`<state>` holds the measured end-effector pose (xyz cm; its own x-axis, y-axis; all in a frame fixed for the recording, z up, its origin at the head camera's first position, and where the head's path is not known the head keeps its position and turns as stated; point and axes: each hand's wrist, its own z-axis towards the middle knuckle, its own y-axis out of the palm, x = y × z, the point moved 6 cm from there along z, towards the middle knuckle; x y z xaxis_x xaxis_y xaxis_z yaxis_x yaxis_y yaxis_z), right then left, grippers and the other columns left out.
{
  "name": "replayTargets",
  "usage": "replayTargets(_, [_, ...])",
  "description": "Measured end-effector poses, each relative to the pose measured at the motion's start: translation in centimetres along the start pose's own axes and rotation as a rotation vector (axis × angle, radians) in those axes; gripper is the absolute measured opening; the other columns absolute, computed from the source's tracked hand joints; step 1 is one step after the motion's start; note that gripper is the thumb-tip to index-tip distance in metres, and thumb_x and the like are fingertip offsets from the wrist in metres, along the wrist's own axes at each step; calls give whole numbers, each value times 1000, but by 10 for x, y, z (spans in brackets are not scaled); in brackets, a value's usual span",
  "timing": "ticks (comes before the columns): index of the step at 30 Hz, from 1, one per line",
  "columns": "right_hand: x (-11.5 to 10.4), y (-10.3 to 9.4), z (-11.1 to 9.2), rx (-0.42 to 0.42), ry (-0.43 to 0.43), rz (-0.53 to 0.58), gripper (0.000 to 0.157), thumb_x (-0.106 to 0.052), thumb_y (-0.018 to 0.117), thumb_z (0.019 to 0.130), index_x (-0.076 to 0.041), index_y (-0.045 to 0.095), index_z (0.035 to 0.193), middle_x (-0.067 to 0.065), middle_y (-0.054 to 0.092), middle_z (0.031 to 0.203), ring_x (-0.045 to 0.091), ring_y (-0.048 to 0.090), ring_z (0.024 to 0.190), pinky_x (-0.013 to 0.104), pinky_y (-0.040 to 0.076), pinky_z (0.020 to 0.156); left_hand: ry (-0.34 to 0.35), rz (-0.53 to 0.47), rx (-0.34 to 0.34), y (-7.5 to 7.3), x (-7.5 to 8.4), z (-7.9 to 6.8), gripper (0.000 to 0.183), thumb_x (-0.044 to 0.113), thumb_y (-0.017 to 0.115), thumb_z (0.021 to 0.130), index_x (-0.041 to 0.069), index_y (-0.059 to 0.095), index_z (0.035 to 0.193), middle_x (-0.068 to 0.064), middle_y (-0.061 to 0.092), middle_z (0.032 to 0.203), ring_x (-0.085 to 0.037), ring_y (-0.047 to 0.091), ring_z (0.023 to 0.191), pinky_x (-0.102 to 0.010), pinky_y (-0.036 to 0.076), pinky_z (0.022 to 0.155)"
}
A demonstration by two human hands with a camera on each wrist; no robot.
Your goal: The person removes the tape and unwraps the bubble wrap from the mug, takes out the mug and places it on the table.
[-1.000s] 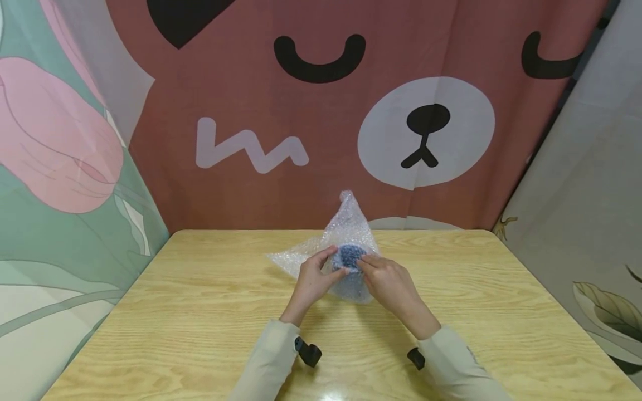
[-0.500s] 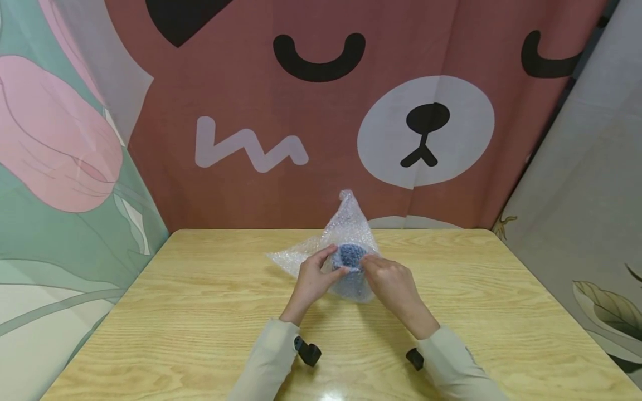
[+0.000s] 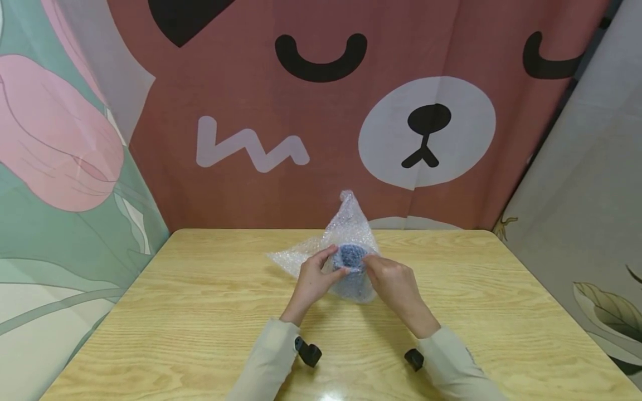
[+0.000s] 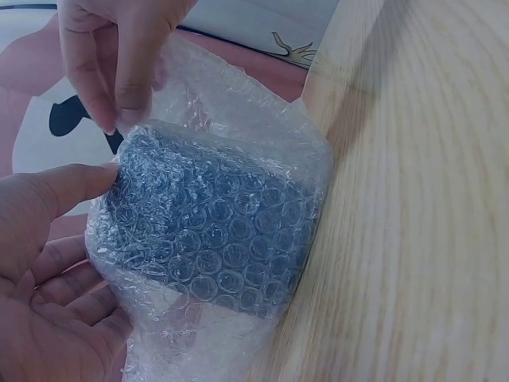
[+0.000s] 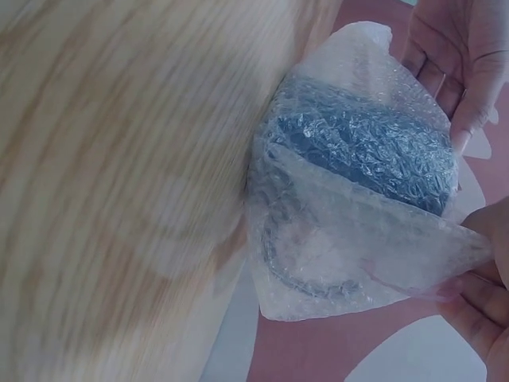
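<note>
A blue mug [image 4: 223,215] stands near the middle of the table, wrapped in clear bubble wrap [image 3: 348,220]. Through the film, the right wrist view shows a dark curved outline like a handle. My left hand [image 3: 313,277] holds the mug from the left, thumb at the rim and fingers bent along its side. At the mug's right edge, my right hand [image 3: 393,281] pinches a flap of the wrap between thumb and fingers; in the right wrist view this flap is drawn taut away from the mug.
The wrap rises to a peak behind the mug, and another corner spreads left on the wooden table [image 3: 190,312]. A printed curtain [image 3: 241,195] hangs at the table's far edge. Small black wrist cameras [image 3: 308,352] sit on both sleeves.
My right fingers have drawn slightly right from over the mug to its right edge, pinching the wrap. The left hand and the mug stay in place.
</note>
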<state>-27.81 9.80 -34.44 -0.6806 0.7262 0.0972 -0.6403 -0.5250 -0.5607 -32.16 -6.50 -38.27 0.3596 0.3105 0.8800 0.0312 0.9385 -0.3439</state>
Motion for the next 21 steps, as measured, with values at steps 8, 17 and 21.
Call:
replayTargets(8, [1, 0, -1, 17, 10, 13, 20, 7, 76, 72, -3, 64, 85, 8, 67, 69, 19, 59, 48, 29, 44, 37, 3, 0, -4, 1, -1, 0, 57, 17, 78, 84, -1, 56, 134, -14, 49, 141, -29, 42, 132, -46, 36, 106])
replayTargets(17, [1, 0, -1, -12, -21, 14, 16, 9, 75, 72, -2, 69, 82, 15, 71, 86, 27, 69, 66, 33, 54, 47, 24, 4, 0, 0, 1, -1, 57, 15, 78, 84, -3, 56, 133, -16, 49, 141, -30, 44, 130, -45, 37, 105])
replayTargets(21, [1, 0, 0, -52, -21, -17, 20, 13, 76, 68, -1, 72, 81, 18, 71, 99, 31, 70, 79, 36, 57, 56, 42, 3, 2, 0, 2, 0, 56, 14, 78, 84, -3, 57, 132, -18, 50, 140, -32, 45, 130, -46, 37, 105])
